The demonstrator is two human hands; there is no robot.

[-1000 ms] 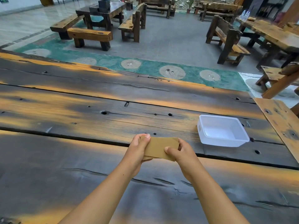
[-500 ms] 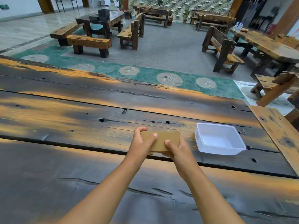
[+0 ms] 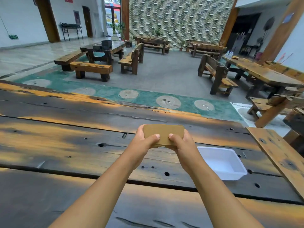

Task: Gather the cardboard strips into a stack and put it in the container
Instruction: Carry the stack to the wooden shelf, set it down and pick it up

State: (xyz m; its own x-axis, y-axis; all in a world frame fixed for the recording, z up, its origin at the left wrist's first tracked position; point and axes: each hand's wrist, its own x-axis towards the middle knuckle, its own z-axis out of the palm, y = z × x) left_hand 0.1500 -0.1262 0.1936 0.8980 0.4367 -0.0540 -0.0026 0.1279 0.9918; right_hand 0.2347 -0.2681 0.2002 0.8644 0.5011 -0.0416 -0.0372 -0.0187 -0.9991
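Dark weathered wooden bench [image 3: 65, 153] fills the lower half of the frame, planks with knot holes and orange patches. White plastic container [image 3: 222, 163] sits on it at lower right, empty, open side up, partly hidden behind the right forearm. Stack of cardboard strips [image 3: 163, 133] at frame centre, held above the bench, up and left of the container, not touching it. Left hand [image 3: 144, 142] grip clenched on the stack's left end, thumb on top. Right hand [image 3: 182, 143] grip clenched on the right end, thumb on top.
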